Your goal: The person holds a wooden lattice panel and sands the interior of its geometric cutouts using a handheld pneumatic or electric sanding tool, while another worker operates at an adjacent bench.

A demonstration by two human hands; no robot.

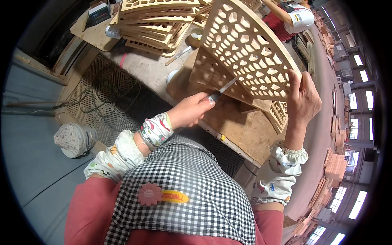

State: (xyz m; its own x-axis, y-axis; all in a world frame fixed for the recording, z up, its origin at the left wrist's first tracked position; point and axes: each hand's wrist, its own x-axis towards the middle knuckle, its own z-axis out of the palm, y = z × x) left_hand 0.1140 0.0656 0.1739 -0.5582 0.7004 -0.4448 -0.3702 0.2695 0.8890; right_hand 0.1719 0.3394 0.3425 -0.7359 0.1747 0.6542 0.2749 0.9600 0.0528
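At frame centre our left hand (188,111) clamps a thin file (222,90) against the lattice panel (245,45); our right hand (303,100) grips the panel's right edge.

A worn wooden workbench (241,130) carries a stack of lattice panels (153,24) at its far left end

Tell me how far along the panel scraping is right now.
Done: hard to judge; a stack of lattice panels lies at the back of the workbench, finished or not I cannot tell. In hand: the right hand props one lattice panel upright by its edge, while the left hand works a thin blade against its lower side. Left: whether more of this panel needs working is unclear.
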